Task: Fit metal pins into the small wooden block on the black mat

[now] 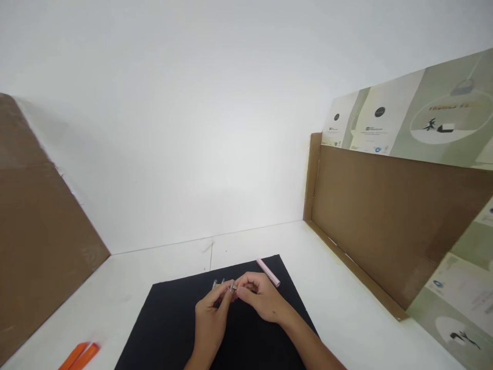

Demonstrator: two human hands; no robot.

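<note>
My left hand (214,307) is closed in a pinch above the black mat (169,318). A small shiny, silvery piece (232,286) shows at its thumb and fingertips, too small to name. My right hand (262,298) meets it from the right, thumb and fingers curled together at the same piece. Another slim shiny bit (214,283) stands out just behind the left fingers; whether the hand holds it, I cannot tell. Beside the right hand, a pale pink stick or tube (268,272) lies slantwise on the mat.
Two orange strips (80,355), perhaps handles, lie on the white table (115,303) at lower left. A brown cardboard panel (34,216) stands at the left. An opened cardboard box (385,221) with printed flaps borders the right, and a white wall (185,128) rises behind.
</note>
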